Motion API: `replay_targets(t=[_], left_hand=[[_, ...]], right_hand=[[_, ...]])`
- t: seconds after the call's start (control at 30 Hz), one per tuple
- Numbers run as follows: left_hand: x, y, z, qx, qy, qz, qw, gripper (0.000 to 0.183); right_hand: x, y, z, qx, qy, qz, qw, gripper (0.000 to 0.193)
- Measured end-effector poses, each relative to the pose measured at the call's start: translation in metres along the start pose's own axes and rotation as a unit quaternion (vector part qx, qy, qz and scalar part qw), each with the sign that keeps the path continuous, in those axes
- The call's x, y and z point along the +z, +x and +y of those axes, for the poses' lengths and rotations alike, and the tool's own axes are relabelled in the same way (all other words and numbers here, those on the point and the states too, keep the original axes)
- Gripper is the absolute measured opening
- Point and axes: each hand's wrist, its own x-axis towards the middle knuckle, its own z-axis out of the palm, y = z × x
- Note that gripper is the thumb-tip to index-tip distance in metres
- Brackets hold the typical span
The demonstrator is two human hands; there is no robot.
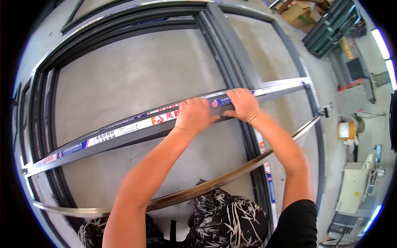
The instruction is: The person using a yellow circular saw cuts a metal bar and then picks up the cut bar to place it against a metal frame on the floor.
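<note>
A long metal profile [124, 131] lies crosswise in front of me, its face covered by printed white, blue and red film. It spans a large dark grey window frame [226, 45] lying flat. My left hand [193, 116] is closed over the profile near its middle, fingers over the far edge and thumb on the near side. Just to its right my right hand [243, 107] grips the same profile, its thumb pointing toward the left one. Closer to me, a bronze-coloured metal strip [223, 180] runs across under my forearms and looks bowed in this lens.
Cardboard boxes [301, 15] and a bundle of dark profiles [331, 31] lie at the far right. Along the right side are a yellow bucket [346, 130] and a pale machine [352, 188]. Concrete floor [136, 78] shows through the frame's openings. My patterned trouser legs are at the lower edge.
</note>
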Motion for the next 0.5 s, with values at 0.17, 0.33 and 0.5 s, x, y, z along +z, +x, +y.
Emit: replay_targets(t=[0.17,0.33,0.5], left_hand=[[0.006,-0.001,0.0,0.001,-0.002,0.007,1.0,0.075],[0.011,0.0,-0.003,-0.025,-0.025,-0.023,0.999,0.07],[0.005,0.006,0.001,-0.018,-0.033,-0.011,0.999,0.064]], right_hand=[[-0.03,0.004,-0.048,0.135,-0.087,-0.117,0.98,0.074],[-0.044,0.0,-0.065,0.268,-0.025,-0.126,0.955,0.063],[-0.049,-0.066,0.028,0.464,0.06,0.005,0.884,0.041]])
